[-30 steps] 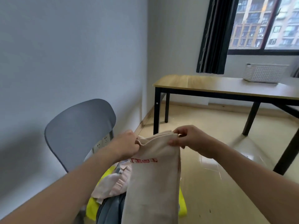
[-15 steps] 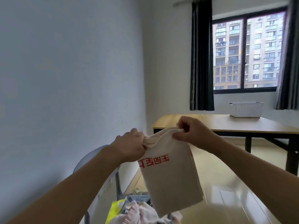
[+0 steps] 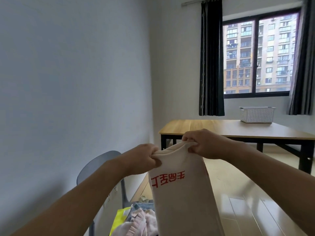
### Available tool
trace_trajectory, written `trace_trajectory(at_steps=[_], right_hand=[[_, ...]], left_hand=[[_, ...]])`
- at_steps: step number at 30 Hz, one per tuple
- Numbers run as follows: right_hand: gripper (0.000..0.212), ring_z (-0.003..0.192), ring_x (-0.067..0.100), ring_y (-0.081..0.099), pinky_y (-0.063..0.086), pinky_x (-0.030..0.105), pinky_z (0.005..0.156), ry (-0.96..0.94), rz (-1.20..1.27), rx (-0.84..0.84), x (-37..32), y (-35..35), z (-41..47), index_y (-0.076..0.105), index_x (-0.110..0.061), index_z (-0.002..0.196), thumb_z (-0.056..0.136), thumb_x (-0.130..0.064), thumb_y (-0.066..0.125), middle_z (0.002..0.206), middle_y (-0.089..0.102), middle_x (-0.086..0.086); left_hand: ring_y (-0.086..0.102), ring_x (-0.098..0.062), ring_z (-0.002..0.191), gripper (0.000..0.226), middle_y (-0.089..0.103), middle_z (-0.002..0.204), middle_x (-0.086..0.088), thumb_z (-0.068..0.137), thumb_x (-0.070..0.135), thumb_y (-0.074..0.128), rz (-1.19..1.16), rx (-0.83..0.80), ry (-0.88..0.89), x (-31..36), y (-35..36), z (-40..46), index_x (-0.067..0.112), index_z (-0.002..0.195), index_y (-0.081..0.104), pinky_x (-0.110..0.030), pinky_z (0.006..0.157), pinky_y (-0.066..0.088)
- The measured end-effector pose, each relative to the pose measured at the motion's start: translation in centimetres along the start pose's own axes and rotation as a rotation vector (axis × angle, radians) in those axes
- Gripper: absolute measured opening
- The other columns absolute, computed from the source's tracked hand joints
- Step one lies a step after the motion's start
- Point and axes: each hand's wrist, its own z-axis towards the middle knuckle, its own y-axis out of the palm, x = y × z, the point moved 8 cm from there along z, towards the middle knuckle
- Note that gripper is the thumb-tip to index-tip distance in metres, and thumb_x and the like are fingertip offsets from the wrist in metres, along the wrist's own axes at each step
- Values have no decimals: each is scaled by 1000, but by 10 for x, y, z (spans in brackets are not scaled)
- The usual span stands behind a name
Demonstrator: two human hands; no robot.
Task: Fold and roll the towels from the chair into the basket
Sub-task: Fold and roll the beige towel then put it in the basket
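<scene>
A beige towel [image 3: 180,198] with red printed characters hangs in front of me. My left hand [image 3: 143,159] grips its top left corner and my right hand [image 3: 201,143] grips its top right corner, both held close together. Below, a grey chair [image 3: 95,166] stands against the left wall. A pile of other towels [image 3: 138,222], pink, blue and yellow, lies on its seat. The white perforated basket [image 3: 256,114] stands on the far right part of the wooden table [image 3: 213,128], well beyond my hands.
The table has black metal legs [image 3: 305,159] and stands under a window with dark curtains [image 3: 211,65]. A plain wall runs along the left with a socket [image 3: 112,193] low behind the chair. Shiny pale floor [image 3: 247,201] stretches between me and the table.
Both hands have lifted the beige towel up off the chair's pile, and it now hangs freely. My view has tilted upward, bringing the window and basket higher into sight.
</scene>
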Motion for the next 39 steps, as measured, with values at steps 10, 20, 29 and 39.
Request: trace_trajectory(at_steps=[10,20,29,39], right_hand=[[28,102,15,50,44,25,89,-41,22,30,-6,20,-4,54,-23,125,102,-21,39,108,44,-5],[40,98,6,39,41,27,93,-76,-117,-2,-4,35,-1,34,-23,140,101,-22,43,108,32,-13],[10,77,9,49,41,19,63,84,-198,-232,11,68,-5,40,-27,106,99,-24,47,97,49,-3],[13,68,7,47,31,19,53,123,-361,-259,43,111,32,40,-21,110,100,-28,44,78,50,-7]], left_hand=[[52,-15,86,21,52,96,-1,99,19,34,74,193,-109,-30,4,-4,18,87,51,-21,64,39],[49,-10,69,16,51,80,2,90,17,38,39,176,-124,-19,25,6,22,74,38,-22,54,36],[52,-27,86,22,51,92,-4,93,29,36,402,-6,-212,-38,40,11,22,109,23,-39,73,41],[35,-18,90,12,44,98,0,93,18,39,479,-62,-91,-67,48,48,23,98,28,-31,83,27]])
